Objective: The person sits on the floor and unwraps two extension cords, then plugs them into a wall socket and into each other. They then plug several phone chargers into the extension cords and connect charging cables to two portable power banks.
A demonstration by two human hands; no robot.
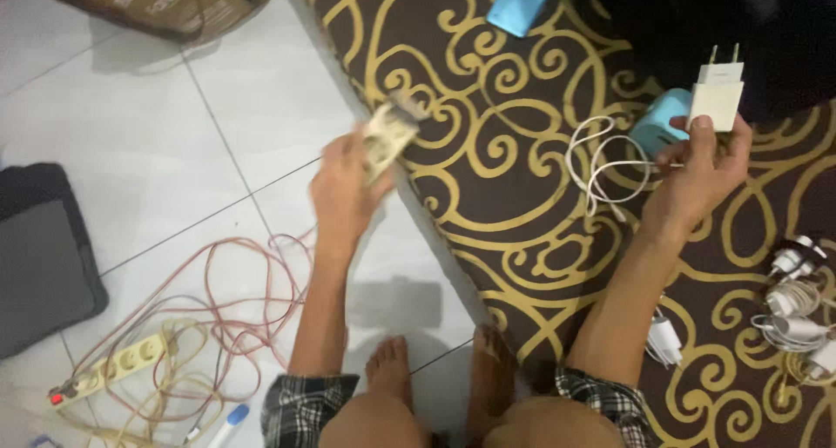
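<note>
A floor of pale square tiles [157,143] is seen on the left of the frame, and a dark brown carpet patterned with gold scrolls [488,152] is spread over the right. At the bottom centre, bare feet and checked shorts are seen. At the lower left, a cream multi-socket power strip [109,368] is laid among a tangle of thin pink and yellow cords [226,313]. A flat dark grey pad [39,261] is placed at the left edge. At the lower right, a cluster of white chargers with coiled cables [797,313] is gathered on the carpet.

In the middle of the frame, a small beige plug-like object [389,134], blurred, is pinched in the closed fingers of the left hand [341,187]. At the upper right, a white rectangular two-pin charger block [718,95] is held upright, pins up, by the right hand [701,169], whose fingers are closed around its lower edge. Its white cable [601,165] is looped on the carpet beside a light blue rounded object [657,121]. A light blue flat item [520,4] lies at the top.
</note>
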